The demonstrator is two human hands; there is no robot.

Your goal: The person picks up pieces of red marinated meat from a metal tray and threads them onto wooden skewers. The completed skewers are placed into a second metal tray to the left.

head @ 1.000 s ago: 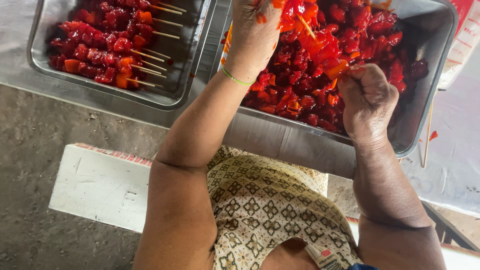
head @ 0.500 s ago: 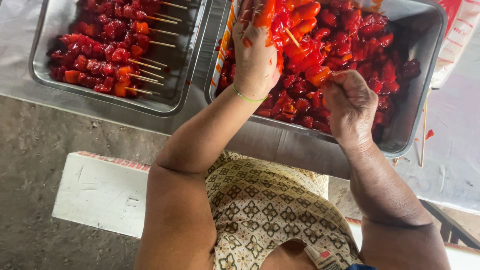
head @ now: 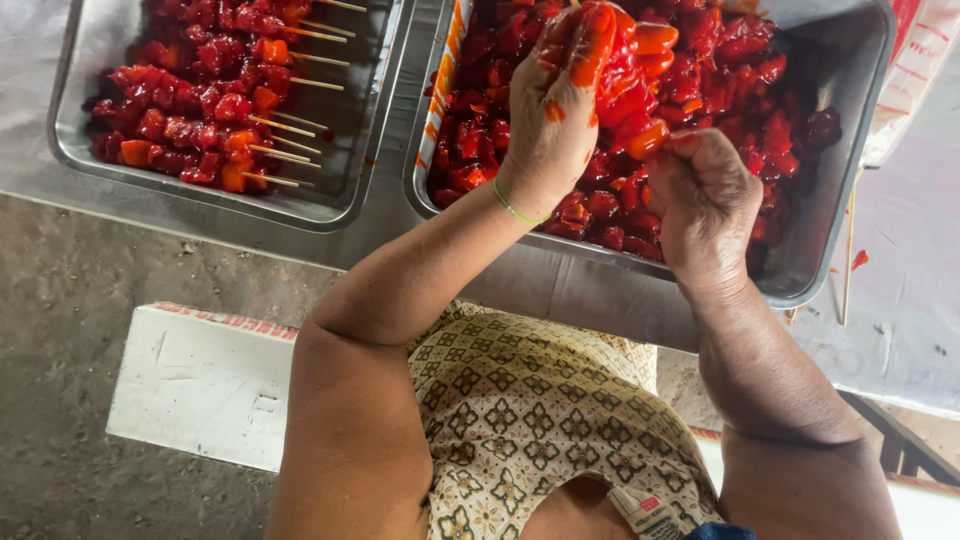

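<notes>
My left hand point(head: 560, 100), smeared orange-red, is closed around red marinated meat pieces point(head: 630, 75) over a steel tray point(head: 850, 180) full of the same red meat. A thin green band circles its wrist. Close beside it on the right, my right hand point(head: 705, 195) is fisted and pinches an orange-red piece at the end of that cluster; any skewer between the hands is hidden. A second steel tray point(head: 100, 165) at the upper left holds several finished meat skewers point(head: 215, 130) with bare wooden stick ends pointing right.
Both trays rest on a grey metal table surface point(head: 910, 330). A loose wooden stick point(head: 848, 255) lies right of the full tray. Below are a concrete floor point(head: 60, 330), a white box or bench point(head: 200, 385), and my patterned clothing point(head: 540, 420).
Both hands have stayed over the right tray, working the meat cluster; the left hand has closed more tightly on it and the right hand has come closer to the left.
</notes>
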